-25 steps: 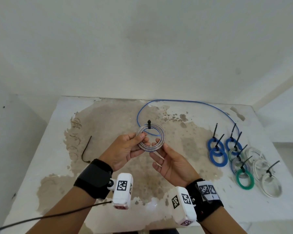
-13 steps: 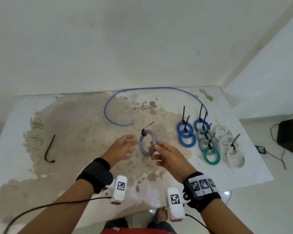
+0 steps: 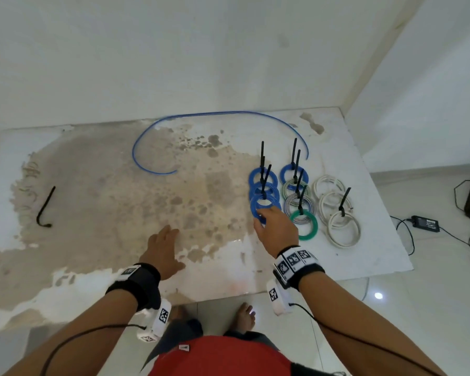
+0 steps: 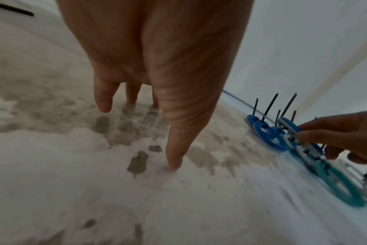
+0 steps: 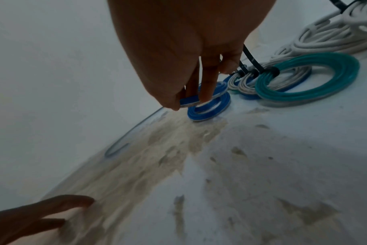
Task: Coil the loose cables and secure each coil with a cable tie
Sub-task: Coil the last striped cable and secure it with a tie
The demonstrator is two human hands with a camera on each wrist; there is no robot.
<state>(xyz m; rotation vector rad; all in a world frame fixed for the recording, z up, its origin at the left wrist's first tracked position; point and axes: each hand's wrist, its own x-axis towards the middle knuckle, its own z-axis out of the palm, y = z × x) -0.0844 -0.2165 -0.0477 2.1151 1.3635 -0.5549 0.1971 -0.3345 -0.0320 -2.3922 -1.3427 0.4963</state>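
My right hand (image 3: 267,222) pinches a tied blue-and-grey coil (image 5: 201,99) by its near rim. It holds it just over the nearest blue coil (image 5: 207,108), in the left column of the tied coils (image 3: 296,196) at the table's right. The black tie tail (image 3: 266,180) of the held coil points away from me. My left hand (image 3: 164,240) lies open, palm down, on the stained middle of the table, its fingertips (image 4: 174,163) touching the surface. A loose blue cable (image 3: 215,114) curves along the far edge. One black cable tie (image 3: 45,207) lies at the left.
Right of the blue coils lie a green coil (image 3: 304,226) and white coils (image 3: 342,226), ties sticking up. The table's right edge (image 3: 385,213) is close behind them. A power adapter (image 3: 423,222) and cords lie on the floor.
The left hand let go of the tied coil and dropped flat onto the table. The right hand carried the coil right and down to the row of tied coils.
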